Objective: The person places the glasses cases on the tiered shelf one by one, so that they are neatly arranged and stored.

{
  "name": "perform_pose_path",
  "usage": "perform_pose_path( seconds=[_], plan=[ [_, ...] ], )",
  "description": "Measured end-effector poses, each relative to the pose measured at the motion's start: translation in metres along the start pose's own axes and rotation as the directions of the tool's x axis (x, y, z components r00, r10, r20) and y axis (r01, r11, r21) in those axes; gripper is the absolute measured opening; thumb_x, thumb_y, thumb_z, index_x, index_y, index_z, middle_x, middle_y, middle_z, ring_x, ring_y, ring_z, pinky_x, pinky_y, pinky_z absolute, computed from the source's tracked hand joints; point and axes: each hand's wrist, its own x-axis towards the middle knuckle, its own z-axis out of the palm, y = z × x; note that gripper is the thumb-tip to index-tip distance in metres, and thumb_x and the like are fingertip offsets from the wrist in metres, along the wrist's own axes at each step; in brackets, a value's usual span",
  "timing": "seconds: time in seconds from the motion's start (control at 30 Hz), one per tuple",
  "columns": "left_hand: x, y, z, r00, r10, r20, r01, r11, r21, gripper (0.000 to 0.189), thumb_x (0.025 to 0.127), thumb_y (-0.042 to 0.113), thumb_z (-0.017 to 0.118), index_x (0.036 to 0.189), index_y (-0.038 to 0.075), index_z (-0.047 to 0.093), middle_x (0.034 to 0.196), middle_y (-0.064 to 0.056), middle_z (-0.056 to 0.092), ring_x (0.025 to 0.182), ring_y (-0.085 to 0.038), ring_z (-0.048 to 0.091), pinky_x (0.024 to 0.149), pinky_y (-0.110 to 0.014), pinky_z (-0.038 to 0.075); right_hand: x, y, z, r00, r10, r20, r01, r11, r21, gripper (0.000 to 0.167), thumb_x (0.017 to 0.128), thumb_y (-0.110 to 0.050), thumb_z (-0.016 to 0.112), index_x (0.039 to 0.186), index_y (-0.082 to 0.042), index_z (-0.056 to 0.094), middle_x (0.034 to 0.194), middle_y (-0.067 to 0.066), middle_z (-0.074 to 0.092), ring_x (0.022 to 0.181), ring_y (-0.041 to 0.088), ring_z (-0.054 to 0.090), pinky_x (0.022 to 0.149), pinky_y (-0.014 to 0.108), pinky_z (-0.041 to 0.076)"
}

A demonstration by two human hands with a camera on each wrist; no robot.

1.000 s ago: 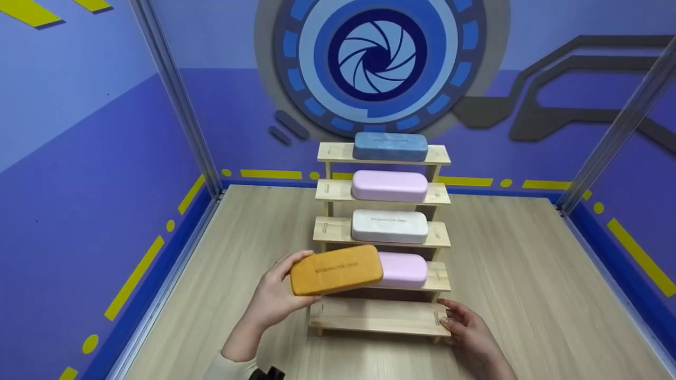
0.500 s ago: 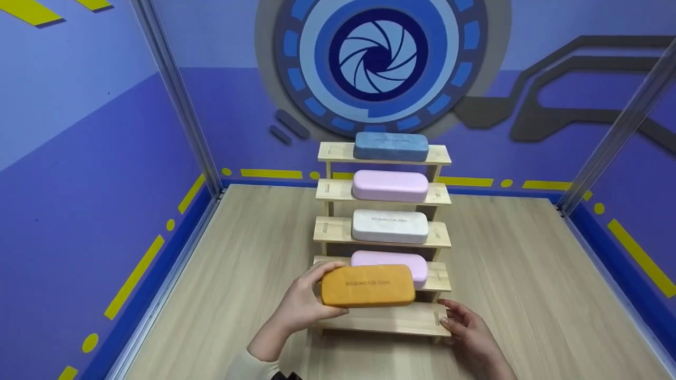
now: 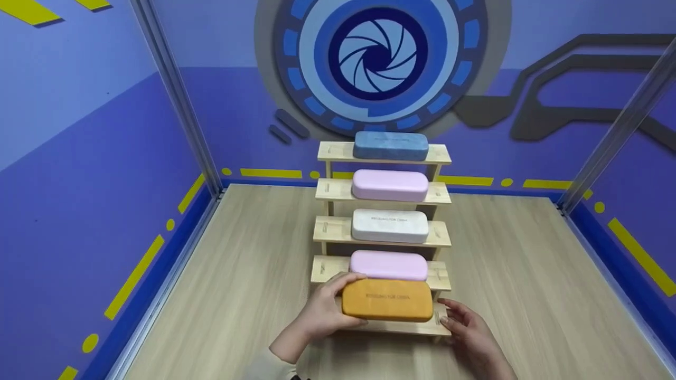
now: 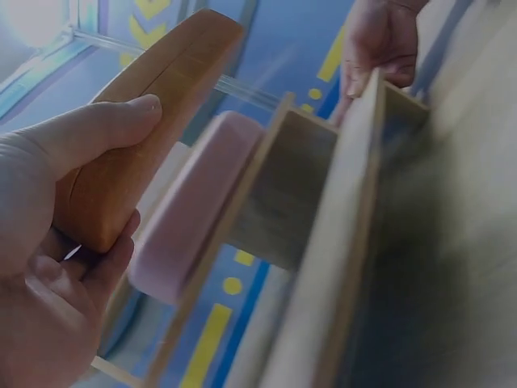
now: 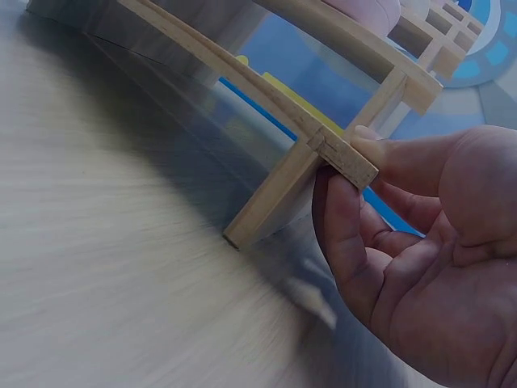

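Note:
An orange glasses case point(image 3: 388, 306) with small printed lettering hovers over the lowest step of a wooden tiered stand point(image 3: 401, 328). My left hand point(image 3: 323, 311) grips it by its left end, thumb on one side and fingers on the other. A gap shows between case and step in the left wrist view, where the case point(image 4: 153, 133) is tilted. At the stand's lower right corner, my right hand point(image 3: 472, 335) pinches the end of the lowest step point(image 5: 343, 158) between thumb and curled fingers. Just behind the orange case sits a pink glasses case point(image 3: 388, 264).
Higher steps bear a white case point(image 3: 390, 226), another pink case point(image 3: 390, 184) and a blue case point(image 3: 391, 146) on top. The stand rests on a wood-grain table point(image 3: 253, 253), with blue printed walls point(image 3: 232, 116) behind and at both sides.
My left hand has carried the orange case right and down, from left of the stand to above the lowest step, and levelled it. The right hand has stayed at the step's end.

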Motion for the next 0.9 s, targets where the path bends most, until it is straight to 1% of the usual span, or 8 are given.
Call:
perform_pose_path(
  seconds=[0.07,0.17,0.23,0.37,0.47,0.53,0.7,0.9],
  plan=[
    [0.0,-0.004,0.004,1.0,-0.008,0.008,0.008,1.0,0.017,0.078,0.065,0.012,0.095,0.135,0.021,0.063,0.131,0.003,0.067,0.116,-0.009,0.059,0.106,-0.027,0.045,0.0,0.0,-0.001,1.0,-0.008,0.007,0.008,1.0,-0.006,0.063,0.099,-0.009,0.066,0.154,0.005,0.036,0.111,0.003,0.064,0.093,0.013,0.065,0.075,0.029,0.058],
    [-0.001,-0.012,0.01,0.999,-0.031,0.024,0.03,0.999,0.023,0.079,0.065,0.015,0.096,0.136,0.021,0.063,0.135,0.004,0.065,0.122,-0.01,0.059,0.111,-0.031,0.044,0.0,0.0,-0.002,1.0,-0.017,0.024,0.018,1.0,-0.018,0.063,0.1,-0.01,0.065,0.154,0.005,0.035,0.11,0.002,0.064,0.092,0.012,0.064,0.075,0.028,0.058],
    [-0.002,-0.018,0.015,0.999,-0.034,0.034,0.033,0.999,0.027,0.079,0.065,0.016,0.097,0.137,0.021,0.063,0.137,0.003,0.065,0.125,-0.011,0.058,0.114,-0.033,0.044,0.0,0.0,-0.002,0.999,-0.023,0.036,0.023,1.0,-0.015,0.064,0.1,-0.011,0.064,0.154,0.005,0.035,0.111,0.003,0.064,0.092,0.012,0.064,0.076,0.028,0.059],
    [-0.005,-0.03,0.022,0.998,-0.04,0.045,0.039,0.999,0.026,0.079,0.066,0.017,0.097,0.137,0.021,0.062,0.139,0.001,0.064,0.128,-0.013,0.058,0.115,-0.034,0.044,-0.001,0.001,-0.002,0.999,-0.02,0.04,0.02,1.0,-0.001,0.065,0.1,-0.012,0.065,0.154,0.004,0.035,0.114,0.004,0.063,0.094,0.013,0.065,0.077,0.029,0.059],
    [-0.007,-0.037,0.027,0.998,-0.047,0.044,0.046,0.999,0.022,0.079,0.065,0.018,0.097,0.136,0.022,0.062,0.14,0.0,0.063,0.129,-0.015,0.058,0.114,-0.033,0.044,-0.001,0.001,-0.002,0.999,-0.029,0.043,0.029,1.0,0.005,0.064,0.1,-0.012,0.065,0.154,0.005,0.035,0.114,0.003,0.063,0.094,0.012,0.065,0.077,0.028,0.059],
    [-0.008,-0.041,0.029,0.997,-0.055,0.046,0.054,0.998,0.023,0.079,0.065,0.018,0.097,0.136,0.022,0.062,0.141,-0.001,0.063,0.129,-0.016,0.057,0.114,-0.034,0.043,-0.001,0.001,-0.003,0.997,-0.045,0.06,0.045,0.999,0.013,0.065,0.1,-0.011,0.064,0.154,0.007,0.033,0.114,0.002,0.064,0.094,0.011,0.065,0.078,0.027,0.058],
    [-0.007,-0.049,0.033,0.994,-0.097,0.06,0.094,0.995,0.039,0.08,0.065,0.018,0.096,0.137,0.024,0.062,0.141,0.0,0.062,0.128,-0.015,0.057,0.114,-0.036,0.043,-0.001,0.001,-0.003,0.993,-0.064,0.096,0.06,0.997,0.038,0.067,0.1,-0.011,0.064,0.155,0.008,0.029,0.116,0.0,0.065,0.096,0.01,0.067,0.08,0.027,0.058],
    [-0.006,-0.056,0.036,0.989,-0.125,0.084,0.12,0.991,0.063,0.08,0.065,0.018,0.095,0.137,0.025,0.061,0.139,0.002,0.062,0.122,-0.013,0.058,0.112,-0.037,0.044,-0.001,0.001,-0.003,0.997,-0.046,0.065,0.045,0.999,0.01,0.067,0.1,-0.012,0.065,0.154,0.007,0.032,0.117,0.003,0.065,0.098,0.012,0.067,0.081,0.028,0.059]
  ],
)
